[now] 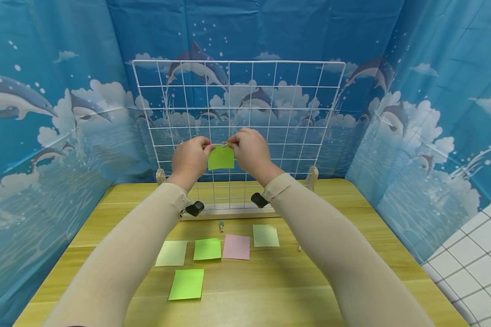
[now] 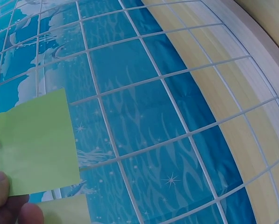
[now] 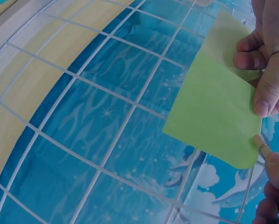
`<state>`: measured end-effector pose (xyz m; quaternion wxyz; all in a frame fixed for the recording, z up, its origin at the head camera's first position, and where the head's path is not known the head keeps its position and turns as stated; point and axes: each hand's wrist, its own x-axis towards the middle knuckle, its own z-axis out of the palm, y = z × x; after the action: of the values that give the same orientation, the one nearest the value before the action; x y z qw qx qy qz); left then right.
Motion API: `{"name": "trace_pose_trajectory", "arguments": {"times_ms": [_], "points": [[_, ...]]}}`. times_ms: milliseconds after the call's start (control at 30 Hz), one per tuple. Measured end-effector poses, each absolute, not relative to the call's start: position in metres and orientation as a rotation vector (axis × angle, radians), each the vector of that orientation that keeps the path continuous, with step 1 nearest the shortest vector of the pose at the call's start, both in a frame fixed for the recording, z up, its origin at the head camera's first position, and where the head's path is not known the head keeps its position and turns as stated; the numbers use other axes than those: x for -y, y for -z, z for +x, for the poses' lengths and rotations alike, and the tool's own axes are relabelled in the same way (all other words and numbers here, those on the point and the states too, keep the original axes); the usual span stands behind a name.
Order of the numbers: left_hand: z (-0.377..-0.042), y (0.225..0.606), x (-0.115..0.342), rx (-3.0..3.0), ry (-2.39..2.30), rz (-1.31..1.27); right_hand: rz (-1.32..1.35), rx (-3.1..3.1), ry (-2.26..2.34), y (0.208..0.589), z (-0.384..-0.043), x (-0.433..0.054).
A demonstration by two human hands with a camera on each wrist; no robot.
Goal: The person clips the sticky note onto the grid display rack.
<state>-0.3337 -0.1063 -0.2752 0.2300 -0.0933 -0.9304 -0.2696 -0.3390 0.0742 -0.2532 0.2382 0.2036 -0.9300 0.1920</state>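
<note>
Left hand [image 1: 190, 158] pinches a green sticky note [image 1: 221, 158], right hand [image 1: 251, 150] a mini clothespin [image 3: 258, 140]; clipping onto the wire grid [image 1: 229, 85] seems underway, next needing aligned release.

In the right wrist view, my right hand [image 1: 251, 152] is hiding the clothespin's [image 3: 262, 146] lower end, and the green note [image 1: 221, 158] is partly covering a paler note [image 3: 225, 39] at upper right. The left wrist view's lower left corner is cropping my left hand [image 1: 189, 158]. At the head view's lower centre, a trinket [image 1: 221, 226] is looking too small to identify.
</note>
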Motion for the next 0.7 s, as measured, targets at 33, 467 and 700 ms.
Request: {"name": "trace_pose_trajectory", "arguments": {"times_ms": [33, 467, 700], "points": [[-0.334, 0.275, 0.106, 2.559, 0.741, -0.256, 0.551, 2.56, -0.517, 0.253, -0.339, -0.074], [-0.334, 0.278, 0.107, 2.543, 0.724, -0.262, 0.549, 2.625, -0.463, 0.246, -0.342, -0.067], [-0.333, 0.278, 0.108, 2.54, 0.72, -0.263, 0.541, 2.683, -0.434, 0.242, -0.342, -0.063]]}}
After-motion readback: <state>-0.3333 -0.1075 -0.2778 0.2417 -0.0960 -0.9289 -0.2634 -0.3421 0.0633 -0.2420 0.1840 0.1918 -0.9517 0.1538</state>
